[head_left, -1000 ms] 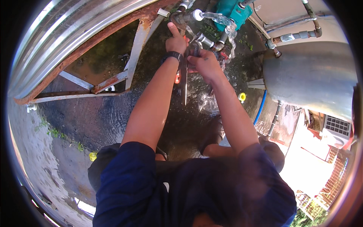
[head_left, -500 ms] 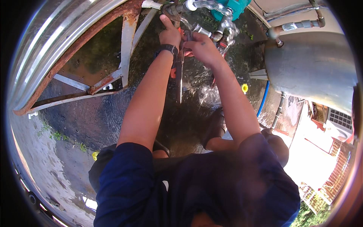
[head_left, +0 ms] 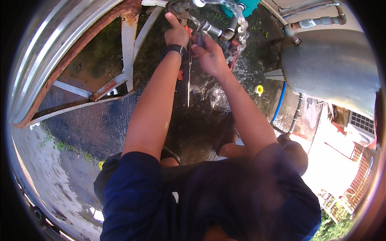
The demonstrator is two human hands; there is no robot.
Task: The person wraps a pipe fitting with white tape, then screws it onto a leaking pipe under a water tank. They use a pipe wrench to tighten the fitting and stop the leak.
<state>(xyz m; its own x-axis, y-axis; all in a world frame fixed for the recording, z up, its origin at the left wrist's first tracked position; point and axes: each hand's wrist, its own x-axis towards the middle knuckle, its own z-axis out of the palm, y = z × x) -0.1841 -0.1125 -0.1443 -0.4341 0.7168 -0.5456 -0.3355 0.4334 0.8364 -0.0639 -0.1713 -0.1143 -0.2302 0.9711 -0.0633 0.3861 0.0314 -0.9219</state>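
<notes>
My left hand [head_left: 177, 35] has its thumb stretched out toward a grey pipe fitting [head_left: 179, 7]. Its other fingers are curled, and what they grip is mostly hidden. Close beside it, my right hand [head_left: 209, 54] pinches a grey metal piece [head_left: 200, 37] between thumb and fingers. Below the hands a long, narrow metal bar [head_left: 188, 82] with a bright edge points back toward me. An orange part [head_left: 180, 75] shows next to the bar. Whether bar and grey piece are one tool, I cannot tell.
Water [head_left: 240, 28] gushes from the pipes near a teal pump [head_left: 251, 6] onto the wet ground. A rusty metal stand [head_left: 129, 48] is at left, a large steel tank [head_left: 329, 68] at right. A yellow ring [head_left: 259, 89] and blue hose [head_left: 279, 103] lie near the tank.
My right hand has shifted slightly left and down, its wrist turning. My left hand and the bar have moved a little left in the picture. Water still gushes.
</notes>
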